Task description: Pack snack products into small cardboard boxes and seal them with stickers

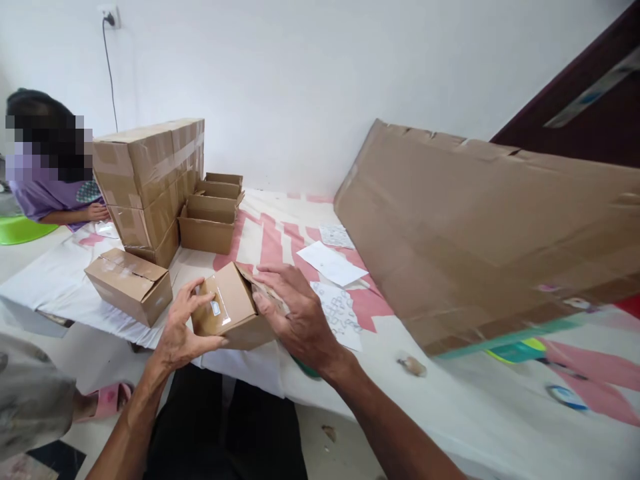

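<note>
I hold a small brown cardboard box above the near edge of the bed-like surface. My left hand grips its left end, fingers curled round a taped face. My right hand lies against the box's right side, fingers stretched over its flap. Clear tape shines on the end facing me.
Another small closed box lies to the left. Behind it stands a stack of taped cartons with open small boxes beside it. A large flattened cardboard sheet leans at right. Paper sheets lie mid-surface. A person in purple sits at far left.
</note>
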{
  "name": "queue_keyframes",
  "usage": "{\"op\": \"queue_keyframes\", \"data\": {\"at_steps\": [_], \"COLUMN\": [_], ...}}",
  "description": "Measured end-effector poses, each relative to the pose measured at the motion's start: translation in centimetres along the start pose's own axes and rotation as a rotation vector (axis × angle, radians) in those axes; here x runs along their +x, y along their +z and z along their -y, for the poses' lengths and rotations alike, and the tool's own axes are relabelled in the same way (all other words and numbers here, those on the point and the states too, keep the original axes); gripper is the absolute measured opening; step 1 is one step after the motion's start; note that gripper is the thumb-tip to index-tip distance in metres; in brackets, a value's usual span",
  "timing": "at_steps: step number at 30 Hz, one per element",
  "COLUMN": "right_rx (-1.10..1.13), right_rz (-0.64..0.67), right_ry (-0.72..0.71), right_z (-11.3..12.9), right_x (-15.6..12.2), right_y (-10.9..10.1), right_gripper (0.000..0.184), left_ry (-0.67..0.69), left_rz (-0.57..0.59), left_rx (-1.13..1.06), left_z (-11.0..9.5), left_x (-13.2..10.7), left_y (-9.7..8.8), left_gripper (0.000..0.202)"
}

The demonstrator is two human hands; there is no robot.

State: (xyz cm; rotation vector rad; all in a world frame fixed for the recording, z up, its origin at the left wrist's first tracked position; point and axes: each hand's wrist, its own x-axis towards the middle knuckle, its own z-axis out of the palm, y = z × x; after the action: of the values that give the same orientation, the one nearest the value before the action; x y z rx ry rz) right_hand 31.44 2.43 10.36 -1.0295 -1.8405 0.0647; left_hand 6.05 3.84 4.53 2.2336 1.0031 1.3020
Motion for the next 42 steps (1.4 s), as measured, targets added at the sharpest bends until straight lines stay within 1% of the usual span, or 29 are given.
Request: {"op": "queue_keyframes", "data": {"at_steps": [2,5,8,11,14,17,19,23,25,28,29,31,33,35,37,39,42], "right_rx": [0.023,0.048,0.06,0.037,-0.015,-0.039,-0.051,-0.049,-0.022,-0.019,-0.041,-0.137,-0.293,-0.46,-0.565,-0.614,-0.607], "right_rz": [0.063,0.198,0.338,0.404,0.388,0.358,0.344,0.329,0.315,0.266,0.251,0.254,0.328,0.451,0.548,0.593,0.618], "right_ry": [0.022,0.1,0.153,0.128,0.071,0.042,0.035,0.028,0.016,0.028,0.056,0.16,0.292,0.389,0.426,0.45,0.454], "right_z": [-0.7,-3.1,-5.2,-6.1,-6.4,-6.5,-6.5,-5.8,-5.5,-5.7,-6.1,-7.1,-8.6,-10.0,-11.2,-11.9,-12.4], "right_x": [0.3,0.4,0.6,0.7,0.5,0.2,0.0,-0.5,-0.7,-1.4,-1.9,-3.5,-5.9,-8.9,-12.2,-14.9,-17.5], "right_y": [-0.1,-0.5,-0.7,-0.5,0.2,1.1,1.8,2.7,2.6,1.8,1.4,0.6,0.0,-0.3,-0.2,0.2,0.7], "right_gripper": [0.03,0.034,0.038,0.03,0.032,0.032,0.032,0.034,0.034,0.034,0.033,0.033,0.031,0.025,0.022,0.025,0.026], "left_ry": [0.022,0.026,-0.031,-0.093,-0.107,-0.107,-0.098,-0.081,-0.097,-0.121,-0.126,-0.136,-0.141,-0.132,-0.114,-0.1,-0.101], "left_rz": [-0.003,0.028,0.119,0.217,0.291,0.341,0.344,0.304,0.299,0.304,0.306,0.313,0.319,0.324,0.334,0.35,0.367], "left_rx": [-0.019,-0.034,-0.013,0.031,0.068,0.093,0.087,0.016,-0.007,-0.013,-0.013,-0.014,-0.012,-0.008,-0.005,-0.004,-0.002], "left_z": [0.1,0.2,0.2,0.0,-0.5,-1.0,-1.1,-0.8,-0.5,-0.1,0.0,0.1,0.1,0.1,0.1,0.2,0.4], "left_x": [0.0,0.1,0.3,0.6,1.2,1.7,2.0,2.3,2.3,2.1,2.0,1.9,1.8,1.8,1.8,1.9,1.9], "left_y": [-0.1,-0.6,-1.5,-2.5,-3.3,-3.7,-3.8,-4.0,-4.2,-4.6,-4.8,-5.0,-5.1,-5.2,-5.3,-5.4,-5.5], "left_gripper": [0.069,0.067,0.067,0.078,0.091,0.095,0.092,0.082,0.078,0.077,0.078,0.078,0.077,0.079,0.083,0.086,0.085]}}
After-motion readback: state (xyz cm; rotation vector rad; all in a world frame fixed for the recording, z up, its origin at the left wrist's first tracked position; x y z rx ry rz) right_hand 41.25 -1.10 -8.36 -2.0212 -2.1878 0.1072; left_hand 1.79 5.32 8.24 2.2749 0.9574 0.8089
